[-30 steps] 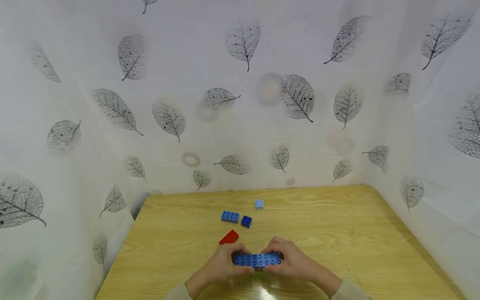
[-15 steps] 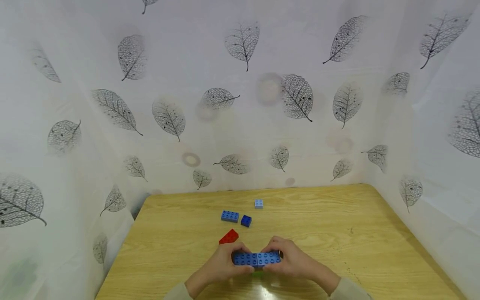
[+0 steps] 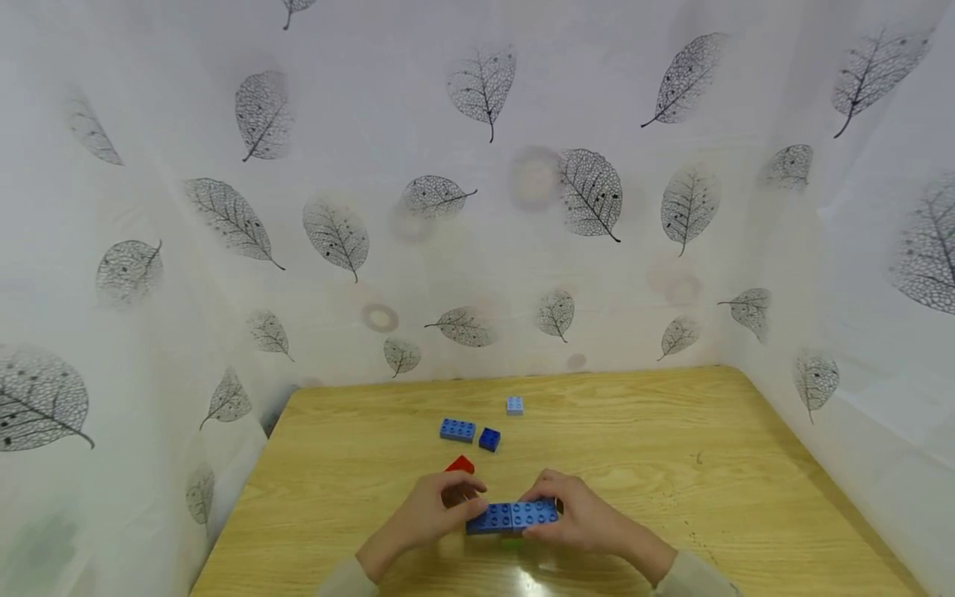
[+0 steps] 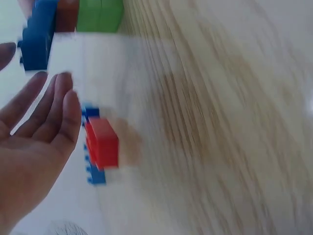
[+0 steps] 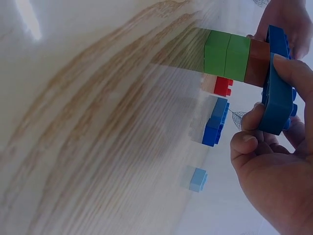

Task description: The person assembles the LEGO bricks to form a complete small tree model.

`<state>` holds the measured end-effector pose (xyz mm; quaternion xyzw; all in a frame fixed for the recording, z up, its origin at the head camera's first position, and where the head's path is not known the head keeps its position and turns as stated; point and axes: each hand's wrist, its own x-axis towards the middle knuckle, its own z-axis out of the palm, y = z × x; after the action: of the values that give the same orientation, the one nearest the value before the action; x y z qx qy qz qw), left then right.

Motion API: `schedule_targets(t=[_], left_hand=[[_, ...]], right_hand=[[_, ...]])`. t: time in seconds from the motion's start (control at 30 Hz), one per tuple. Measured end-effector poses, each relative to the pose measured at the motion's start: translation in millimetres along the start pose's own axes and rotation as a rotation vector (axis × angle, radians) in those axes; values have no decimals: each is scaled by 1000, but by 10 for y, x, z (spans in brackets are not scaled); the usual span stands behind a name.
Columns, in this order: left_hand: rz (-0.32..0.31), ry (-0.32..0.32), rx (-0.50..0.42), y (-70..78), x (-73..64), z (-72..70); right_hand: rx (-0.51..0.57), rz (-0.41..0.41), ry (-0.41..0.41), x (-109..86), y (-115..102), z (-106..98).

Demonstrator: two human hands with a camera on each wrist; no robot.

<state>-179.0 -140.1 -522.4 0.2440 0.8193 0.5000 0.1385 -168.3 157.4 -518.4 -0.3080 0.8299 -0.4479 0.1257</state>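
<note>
Two blue toy building bricks lie end to end, the left one (image 3: 492, 519) and the right one (image 3: 534, 514), across the top of a short stack. Under them the right wrist view shows a brown brick (image 5: 257, 62) and green bricks (image 5: 226, 55) standing on the table. My right hand (image 3: 585, 518) grips the outer end of the right blue brick between thumb and fingers. Beside the left blue brick is my left hand (image 3: 433, 507), fingers relaxed and apart from it in the left wrist view. Behind that hand lies a red brick (image 4: 105, 144), partly covered in the head view.
Farther back on the wooden table (image 3: 634, 439) lie a long blue brick (image 3: 458, 429), a small dark blue brick (image 3: 489, 439) and a small light blue brick (image 3: 515, 405). A leaf-patterned sheet (image 3: 477, 257) encloses the table's back and sides.
My left hand has let go of the left blue brick and shifted left, now covering part of the red brick. The right hand keeps its grip; the stack looks unmoved.
</note>
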Motion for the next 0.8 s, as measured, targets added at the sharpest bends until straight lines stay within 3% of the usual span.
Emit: schedule_targets(t=[0.17, 0.3, 0.53, 0.67, 0.8], left_hand=[[-32, 202, 76, -188, -14, -116], [-63, 301, 151, -313, -13, -172], [-119, 284, 279, -493, -12, -191], [-165, 259, 278, -526, -15, -178], [-168, 260, 296, -523, -6, -161]], right_hand=[[5, 15, -11, 5, -1, -7], [2, 18, -12, 7, 21, -3], [4, 21, -15, 17, 24, -10], [-1, 28, -21, 20, 17, -16], [-3, 28, -23, 24, 12, -24]])
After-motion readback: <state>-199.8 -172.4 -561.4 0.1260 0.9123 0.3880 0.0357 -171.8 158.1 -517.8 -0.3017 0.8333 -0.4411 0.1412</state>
